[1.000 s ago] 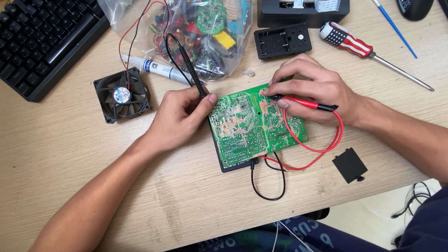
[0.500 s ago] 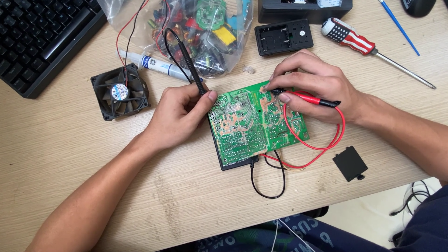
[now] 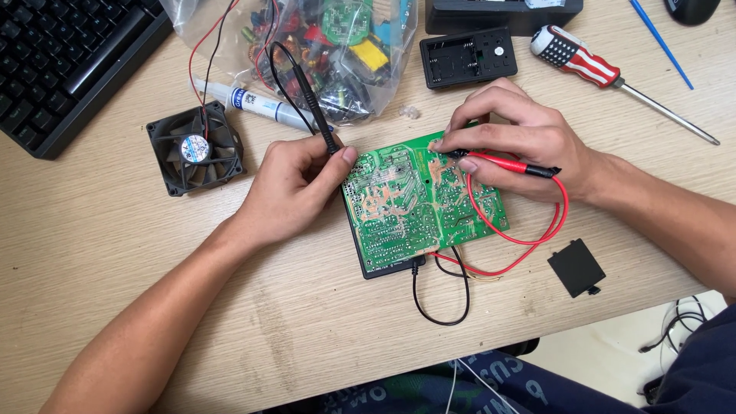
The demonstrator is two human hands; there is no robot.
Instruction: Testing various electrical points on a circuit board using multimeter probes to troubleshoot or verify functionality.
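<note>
Green circuit board (image 3: 418, 203) between 2 probe-pinching hands: left hand (image 3: 295, 188) on black probe (image 3: 318, 123), right hand (image 3: 517, 138) on red probe (image 3: 510, 163), fan (image 3: 195, 148) leftward.

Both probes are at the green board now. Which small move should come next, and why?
Probably slide the black probe in the left hand onto a solder point: it sits at the green board left edge, while the right hand already presses the red probe on the board.
</note>
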